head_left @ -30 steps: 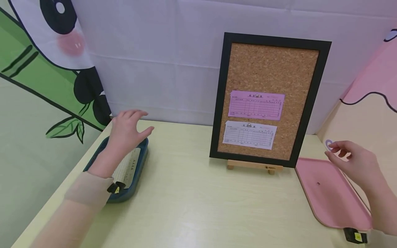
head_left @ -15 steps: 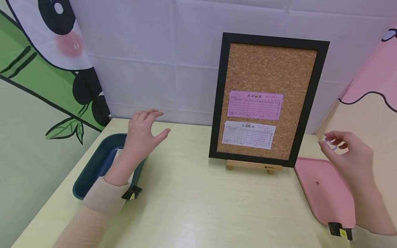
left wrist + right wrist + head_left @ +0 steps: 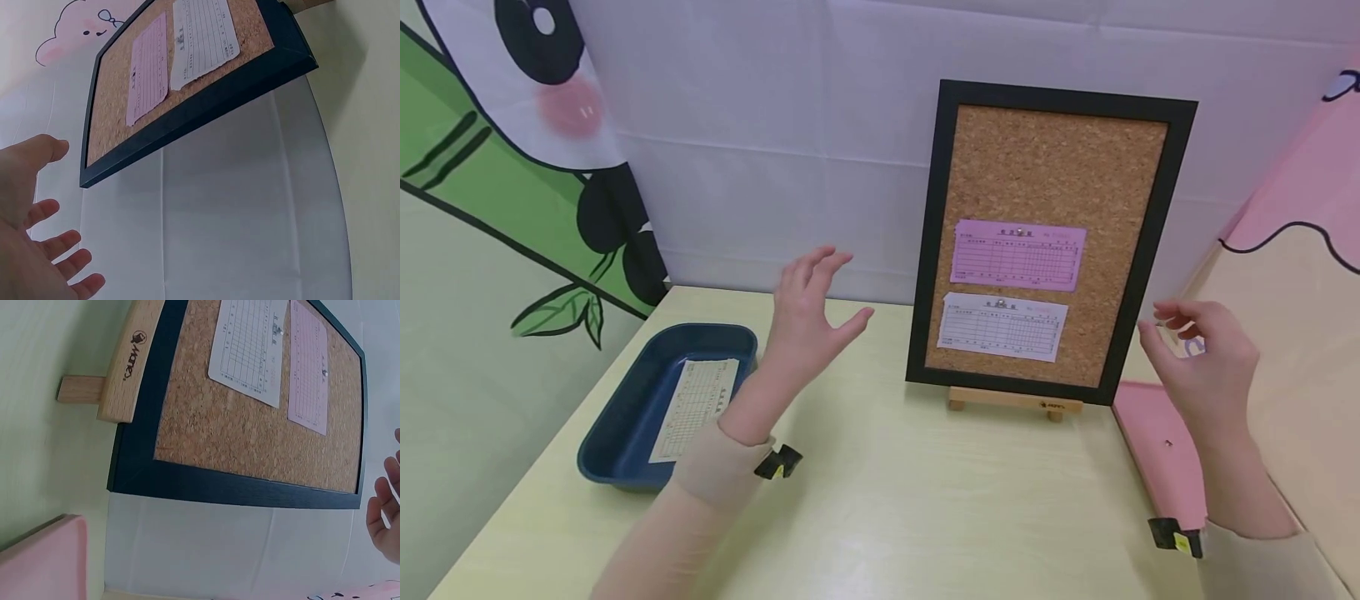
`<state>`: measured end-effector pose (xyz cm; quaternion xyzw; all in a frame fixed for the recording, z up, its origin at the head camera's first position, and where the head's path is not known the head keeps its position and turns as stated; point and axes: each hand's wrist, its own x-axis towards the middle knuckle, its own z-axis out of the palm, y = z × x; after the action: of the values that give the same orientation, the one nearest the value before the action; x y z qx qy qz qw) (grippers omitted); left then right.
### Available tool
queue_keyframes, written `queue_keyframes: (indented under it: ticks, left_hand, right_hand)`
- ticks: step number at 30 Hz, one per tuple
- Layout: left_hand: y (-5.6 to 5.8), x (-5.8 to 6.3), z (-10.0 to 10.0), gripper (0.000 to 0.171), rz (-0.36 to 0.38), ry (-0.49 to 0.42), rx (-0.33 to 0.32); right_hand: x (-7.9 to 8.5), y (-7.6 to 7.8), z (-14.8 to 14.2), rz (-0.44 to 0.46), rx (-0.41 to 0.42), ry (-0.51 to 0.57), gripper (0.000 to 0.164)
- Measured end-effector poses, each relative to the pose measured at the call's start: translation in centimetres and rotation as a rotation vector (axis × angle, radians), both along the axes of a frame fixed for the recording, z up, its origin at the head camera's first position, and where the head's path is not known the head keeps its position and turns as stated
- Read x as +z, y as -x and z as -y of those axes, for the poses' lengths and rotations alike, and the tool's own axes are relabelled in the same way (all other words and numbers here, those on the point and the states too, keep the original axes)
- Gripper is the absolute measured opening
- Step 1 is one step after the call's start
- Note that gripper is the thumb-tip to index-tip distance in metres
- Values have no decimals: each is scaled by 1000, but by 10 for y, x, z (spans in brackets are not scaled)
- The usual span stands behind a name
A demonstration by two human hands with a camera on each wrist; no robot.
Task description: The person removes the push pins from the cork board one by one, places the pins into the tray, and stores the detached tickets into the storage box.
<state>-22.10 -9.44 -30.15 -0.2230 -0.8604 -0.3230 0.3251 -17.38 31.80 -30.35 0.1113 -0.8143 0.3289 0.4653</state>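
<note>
My left hand (image 3: 805, 337) is raised over the table, thumb and fingers spread, holding nothing. In the left wrist view its fingers are relaxed. My right hand (image 3: 1213, 362) hovers beside the right edge of the black-framed corkboard (image 3: 1060, 158), fingers loosely curled and thumb apart from them; I see nothing held. A purple form slip (image 3: 1017, 258) and a white form slip (image 3: 1000, 329) hang on the cork, each under a silvery pushpin. Another pale form slip (image 3: 688, 412) lies in the blue tray (image 3: 602, 425). The pink tray (image 3: 1150, 487) bears a small dark pin (image 3: 1167, 443).
A small wooden easel (image 3: 1000, 399) props up the board on the pale table (image 3: 880, 517). Behind it hangs a white cloth (image 3: 760, 150) with printed cartoon figures. The right forearm covers part of the pink tray.
The left hand has moved right, away from the blue tray, uncovering the slip inside. The right hand has moved left and slightly up toward the board. Board, slips and pink tray are unmoved.
</note>
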Motion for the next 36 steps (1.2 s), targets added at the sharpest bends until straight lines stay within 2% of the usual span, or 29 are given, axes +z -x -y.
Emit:
queue_keyframes:
  ticks: [7,13,20,24,36]
  left_hand:
    - [10,-4,-25,65,-8,12,-41]
    - [21,-2,-45,66,48,-23,-72]
    - [31,1,-67,67,150,-52,-100]
    - [37,1,-80,69,199,-51,-95]
    - [56,9,-105,75,226,-33,-80]
  right_hand:
    - [3,12,22,-57,12,63,25]
    - [9,22,39,-60,19,97,25]
    - [6,46,39,-48,86,59,28]
    - [8,57,45,-48,112,12,28]
    - [14,85,69,-31,123,1,29]
